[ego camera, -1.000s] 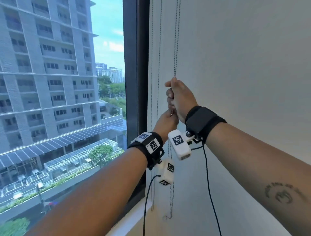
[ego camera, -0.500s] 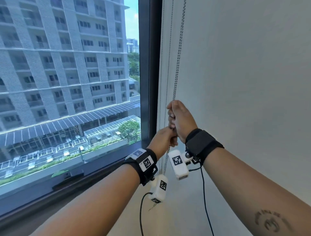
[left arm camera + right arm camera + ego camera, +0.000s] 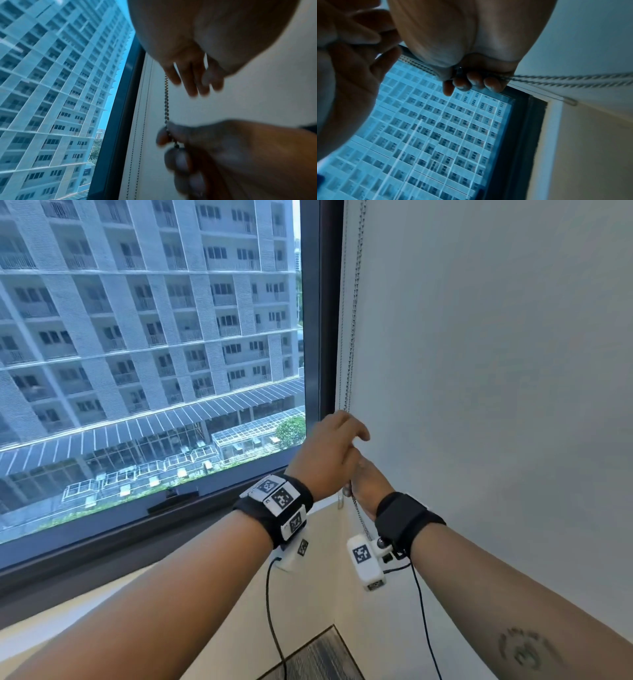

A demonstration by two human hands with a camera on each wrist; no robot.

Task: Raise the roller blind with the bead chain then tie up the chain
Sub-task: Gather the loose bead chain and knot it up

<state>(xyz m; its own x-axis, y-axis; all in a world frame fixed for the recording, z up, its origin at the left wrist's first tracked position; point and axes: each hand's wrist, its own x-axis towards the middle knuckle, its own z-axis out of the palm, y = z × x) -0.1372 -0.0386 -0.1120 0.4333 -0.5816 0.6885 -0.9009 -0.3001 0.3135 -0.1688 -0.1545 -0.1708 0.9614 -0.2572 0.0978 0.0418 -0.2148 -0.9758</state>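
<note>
The metal bead chain hangs down the white wall beside the window frame. My right hand grips it low down in a fist; in the right wrist view the curled fingers close round the doubled chain. A short length of chain hangs below the fist. My left hand sits just above the right one, fingers stretched out and holding nothing, close to the chain. The blind's fabric is out of view.
The dark window frame stands just left of the chain, with glass and a tall building beyond. A thinner pair of cords runs along the frame. A small clear clip is fixed low on the wall. The sill lies below.
My right hand has pulled the chain down from above the left hand to below it. The left hand has let go and risen above the right, fingers spread. The view has tilted downward.
</note>
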